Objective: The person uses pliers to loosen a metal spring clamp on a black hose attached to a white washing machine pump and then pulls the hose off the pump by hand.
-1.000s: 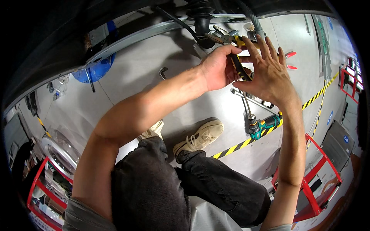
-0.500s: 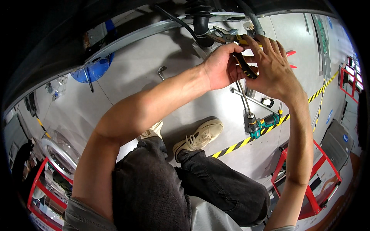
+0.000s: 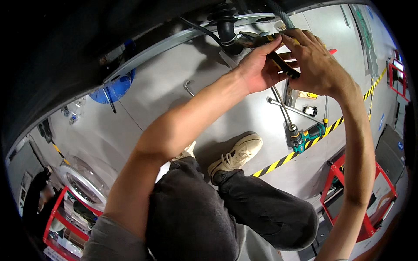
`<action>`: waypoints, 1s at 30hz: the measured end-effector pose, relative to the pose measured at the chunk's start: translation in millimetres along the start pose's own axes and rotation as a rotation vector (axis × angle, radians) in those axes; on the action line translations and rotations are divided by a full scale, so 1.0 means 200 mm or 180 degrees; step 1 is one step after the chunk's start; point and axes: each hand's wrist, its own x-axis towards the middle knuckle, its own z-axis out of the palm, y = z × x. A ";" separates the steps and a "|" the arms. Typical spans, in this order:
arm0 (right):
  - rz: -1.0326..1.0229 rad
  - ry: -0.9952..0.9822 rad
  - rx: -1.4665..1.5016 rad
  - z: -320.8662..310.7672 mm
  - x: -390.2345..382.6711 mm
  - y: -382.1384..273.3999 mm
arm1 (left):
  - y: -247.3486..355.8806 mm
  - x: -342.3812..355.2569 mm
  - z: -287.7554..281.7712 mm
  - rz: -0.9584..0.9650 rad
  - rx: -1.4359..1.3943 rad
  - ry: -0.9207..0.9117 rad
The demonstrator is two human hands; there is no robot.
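Note:
Both my hands are on a pair of pliers (image 3: pixel 282 64) with black and yellow handles. My left hand (image 3: pixel 260 69) grips from the left, its thumb laid along the upper handle. From the right, my right hand (image 3: pixel 317 65) wraps its fingers over the same tool. The jaws point left toward a black rubber hose (image 3: pixel 226 31) whose lower end carries a metal clamp (image 3: pixel 228 42). Whether the jaws touch the clamp is hidden by dark parts around them. A grey corrugated hose (image 3: pixel 285 19) hangs just above my right hand.
On the floor lie a green cordless drill (image 3: pixel 300 138) with a long bit, a metal rod (image 3: pixel 296 109) and a bent wrench (image 3: pixel 188 88). Yellow-black tape (image 3: pixel 283 163) crosses the floor. Red-framed carts (image 3: pixel 365 226) stand at right and left. A metal panel edge (image 3: pixel 170 48) runs overhead.
The view has shifted slightly, so the floor items sit further right. My left thumb has moved up along the pliers, and their jaws show less than before. Both hands keep their hold.

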 end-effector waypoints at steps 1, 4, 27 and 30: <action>-0.0022 0.0018 0.0015 -0.01 0.00 -0.01 | 0.01 0.01 -0.01 -0.0053 -0.0154 -0.0215; 0.0016 -0.0030 -0.0192 -0.01 0.01 -0.02 | -0.02 0.04 -0.01 0.0114 -0.0351 -0.0178; 0.0950 0.0021 -0.1230 0.11 -0.02 -0.12 | -0.01 0.07 0.04 0.0241 -0.0531 0.0176; 0.0864 0.0038 -0.1113 0.10 -0.02 -0.10 | -0.01 0.07 0.04 0.0249 -0.0432 0.0105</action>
